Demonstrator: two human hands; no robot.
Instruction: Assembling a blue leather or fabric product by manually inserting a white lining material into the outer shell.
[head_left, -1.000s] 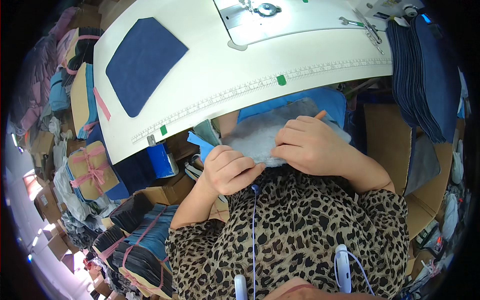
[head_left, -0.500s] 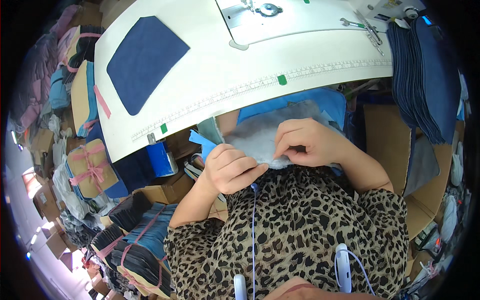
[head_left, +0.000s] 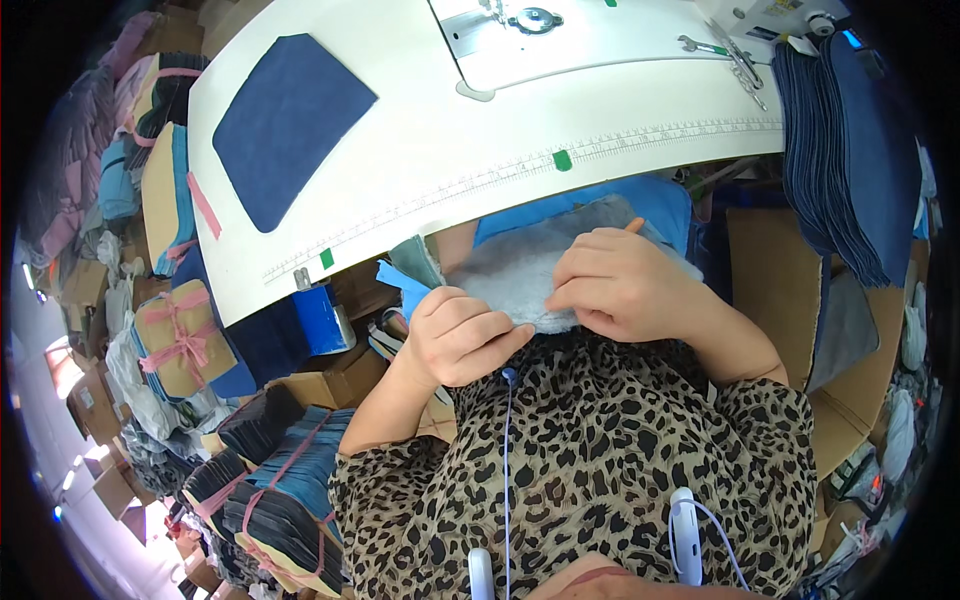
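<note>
Over my lap lies a grey plush fabric piece point(head_left: 510, 280), its fluffy side facing up. My left hand point(head_left: 462, 338) is closed on its near left edge, thumb pressed against the fingers. A blue cloth strip point(head_left: 401, 287) sticks out behind that hand. At the near edge of the plush, my right hand point(head_left: 618, 287) is closed with bent fingers. A slim orange end point(head_left: 634, 225) pokes out past its knuckles; the rest of that thing is hidden by the hand. Bright blue cloth point(head_left: 655, 205) shows beneath the plush.
Ahead is a white sewing table point(head_left: 420, 130) with a ruler strip along its edge. A navy fabric panel point(head_left: 290, 130) lies on it at left. Wrenches point(head_left: 735, 60) lie near the machine. Stacked navy panels point(head_left: 835, 160) hang at right beside a cardboard box point(head_left: 775, 290). Tied bundles point(head_left: 290, 480) stand at left.
My right hand has turned, its knuckles rolling over, and the orange end now shows behind it. The plush lies a little flatter. My left hand has barely moved.
</note>
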